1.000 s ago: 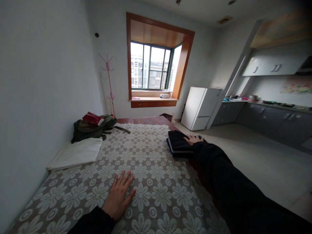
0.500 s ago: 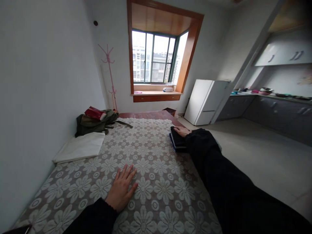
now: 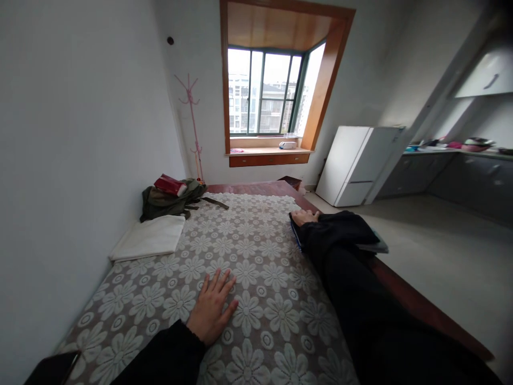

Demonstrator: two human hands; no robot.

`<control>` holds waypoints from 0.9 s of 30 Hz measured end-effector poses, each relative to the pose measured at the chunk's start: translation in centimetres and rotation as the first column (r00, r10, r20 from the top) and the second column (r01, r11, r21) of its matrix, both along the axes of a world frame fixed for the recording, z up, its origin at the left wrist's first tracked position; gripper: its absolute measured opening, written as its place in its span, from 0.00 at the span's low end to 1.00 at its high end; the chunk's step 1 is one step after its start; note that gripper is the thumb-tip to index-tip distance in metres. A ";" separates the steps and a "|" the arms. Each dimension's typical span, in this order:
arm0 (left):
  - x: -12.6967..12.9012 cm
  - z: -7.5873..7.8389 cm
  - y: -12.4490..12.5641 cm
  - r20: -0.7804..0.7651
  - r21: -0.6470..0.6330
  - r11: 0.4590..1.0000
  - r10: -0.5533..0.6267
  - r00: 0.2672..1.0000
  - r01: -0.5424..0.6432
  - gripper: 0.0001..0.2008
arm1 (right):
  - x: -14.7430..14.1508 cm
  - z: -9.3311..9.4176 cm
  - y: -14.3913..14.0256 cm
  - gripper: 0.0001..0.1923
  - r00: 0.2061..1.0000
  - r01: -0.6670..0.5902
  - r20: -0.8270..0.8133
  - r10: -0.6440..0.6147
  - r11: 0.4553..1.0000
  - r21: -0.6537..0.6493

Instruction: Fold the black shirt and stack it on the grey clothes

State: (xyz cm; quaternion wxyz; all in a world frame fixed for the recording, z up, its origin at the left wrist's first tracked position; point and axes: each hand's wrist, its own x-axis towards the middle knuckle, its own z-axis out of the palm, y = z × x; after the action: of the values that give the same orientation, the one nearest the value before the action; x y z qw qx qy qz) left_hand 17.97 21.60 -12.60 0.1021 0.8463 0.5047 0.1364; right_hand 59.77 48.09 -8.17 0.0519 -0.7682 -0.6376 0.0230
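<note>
My left hand point(image 3: 212, 310) lies palm down with fingers spread on the flower-patterned tablecloth point(image 3: 246, 275), holding nothing. Off to the right, my right hand point(image 3: 305, 216) is at the far left end of a stack of dark folded clothes point(image 3: 295, 235), its fingers curled over the edge. My black sleeve covers most of the stack. A greyish folded layer point(image 3: 379, 246) sticks out on the other side of the forearm, near the table edge. How far the fingers reach under the stack is hidden.
A white folded cloth point(image 3: 150, 240) lies along the left wall, with a green backpack point(image 3: 160, 206) and a red packet point(image 3: 170, 184) beyond it. A dark phone point(image 3: 54, 369) sits near left. Behind are a pink coat stand point(image 3: 193, 117) and a white fridge point(image 3: 344, 166).
The view has swung left to right a little, so everything sits further right or lower in frame. My right fingers, flat on the clothes before, are now curled at the edge. My left hand stays put.
</note>
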 end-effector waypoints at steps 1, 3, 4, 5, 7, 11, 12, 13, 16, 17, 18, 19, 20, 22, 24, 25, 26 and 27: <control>0.0 0.1 0.0 0.007 -0.011 1.000 -0.001 1.000 0.001 0.27 | -0.6 -0.4 -0.2 0.31 1.000 0.015 0.012 -0.015 1.000 0.012; 0.0 0.3 -0.1 0.025 -0.033 0.999 -0.004 1.000 0.005 0.27 | -1.4 -1.1 -0.6 0.31 0.999 0.033 0.018 -0.034 0.998 0.050; 0.0 0.4 -0.1 0.036 -0.041 0.999 -0.003 0.999 0.005 0.27 | -1.6 -1.2 -0.7 0.32 0.999 0.033 0.021 -0.034 0.997 0.064; 0.0 0.5 -0.1 0.049 -0.047 0.999 -0.001 0.999 0.003 0.27 | -1.6 -1.2 -0.9 0.32 0.999 0.031 0.025 -0.033 0.997 0.074; 0.1 0.5 -0.2 0.075 -0.061 0.998 0.007 0.997 -0.002 0.27 | -1.5 -1.0 -0.9 0.33 0.999 0.029 0.035 -0.032 0.996 0.088; 0.0 0.6 -0.2 0.130 -0.090 0.996 0.011 0.992 0.000 0.27 | -1.3 -1.1 -0.6 0.32 0.998 0.032 0.048 -0.037 0.994 0.105; 0.0 0.7 -0.2 0.143 -0.096 0.995 0.008 0.990 0.006 0.27 | -1.3 -1.2 -0.5 0.32 0.998 0.030 0.053 -0.036 0.993 0.110; 0.0 0.7 -0.2 0.155 -0.102 0.995 0.007 0.988 0.009 0.27 | -1.3 -1.4 -0.5 0.32 0.998 0.026 0.060 -0.033 0.993 0.114; 0.0 0.9 -0.3 0.187 -0.118 0.993 0.011 0.982 0.012 0.28 | -1.4 -1.6 -0.8 0.32 0.995 0.017 0.091 -0.027 0.993 0.114; 0.0 0.9 -0.3 0.195 -0.120 0.993 0.013 0.981 0.011 0.28 | -1.5 -1.2 -1.0 0.31 0.994 0.016 0.105 -0.028 0.994 0.105; 0.0 1.0 -0.4 0.200 -0.120 0.993 0.014 0.980 0.010 0.28 | -1.8 -0.7 -1.3 0.31 0.992 0.013 0.128 -0.025 0.995 0.096; 0.0 1.0 -0.4 0.203 -0.120 0.993 0.014 0.979 0.011 0.28 | -2.4 0.2 -1.6 0.29 0.987 0.002 0.158 -0.017 0.996 0.091; 0.0 1.0 -0.4 0.207 -0.120 0.993 0.015 0.978 0.010 0.28 | -3.3 1.2 -1.8 0.27 0.983 -0.025 0.185 0.009 0.996 0.089; 0.0 0.9 -0.4 0.221 -0.113 0.994 0.022 0.975 0.003 0.29 | -6.4 3.3 -2.3 0.23 0.971 -0.134 0.210 0.112 0.986 0.096; 0.0 0.7 -0.4 0.241 -0.103 0.995 0.027 0.970 -0.002 0.29 | -11.5 4.9 -2.5 0.22 0.950 -0.280 0.170 0.260 0.954 0.107; 0.0 0.5 -0.4 0.250 -0.099 0.995 0.027 0.968 -0.002 0.29 | -14.7 5.3 -2.6 0.21 0.938 -0.330 0.150 0.312 0.937 0.112; 0.0 0.3 -0.4 0.256 -0.095 0.996 0.025 0.966 0.000 0.29 | -18.3 5.3 -2.8 0.20 0.922 -0.379 0.126 0.366 0.919 0.111; 0.0 0.1 -0.3 0.262 -0.090 0.996 0.023 0.965 0.001 0.29 | -22.1 5.0 -3.1 0.19 0.896 -0.443 0.094 0.435 0.891 0.099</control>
State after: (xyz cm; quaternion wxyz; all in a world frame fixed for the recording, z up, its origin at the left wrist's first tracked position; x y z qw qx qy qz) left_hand 18.01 21.26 -12.51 0.2050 0.8125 0.4971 0.2250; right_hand 37.62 45.03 -3.14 0.0683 -0.6004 -0.7962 -0.0299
